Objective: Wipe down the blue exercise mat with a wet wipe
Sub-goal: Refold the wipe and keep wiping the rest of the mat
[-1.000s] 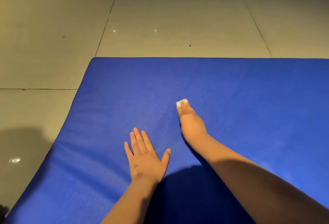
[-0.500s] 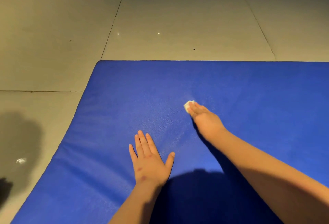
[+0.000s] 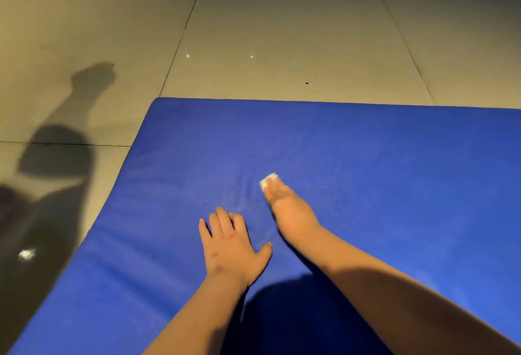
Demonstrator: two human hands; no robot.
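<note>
wet wipe (image 3: 268,179) slid back, nearer left hand (image 3: 232,250)

The exercise mat (image 3: 366,157) is a solid deep blue with a faint speckled sheen, and the wet wipe (image 3: 268,179) is plain white. The floor (image 3: 282,44) is pale grey-beige tile crossed by thin dark grout lines.

Mat (image 3: 366,157) under you: blue vinyl-like cover, fine pebbled grain, soft sheen where light hits, padded look, shallow creases near left edge. Your wipe (image 3: 268,179): white, matt, soft cloth or paper; blur hides its weave from you. Floor (image 3: 282,44): large pale tiles, smooth, glossy, mirroring small light spots; thin dark matt grout lines.
</note>
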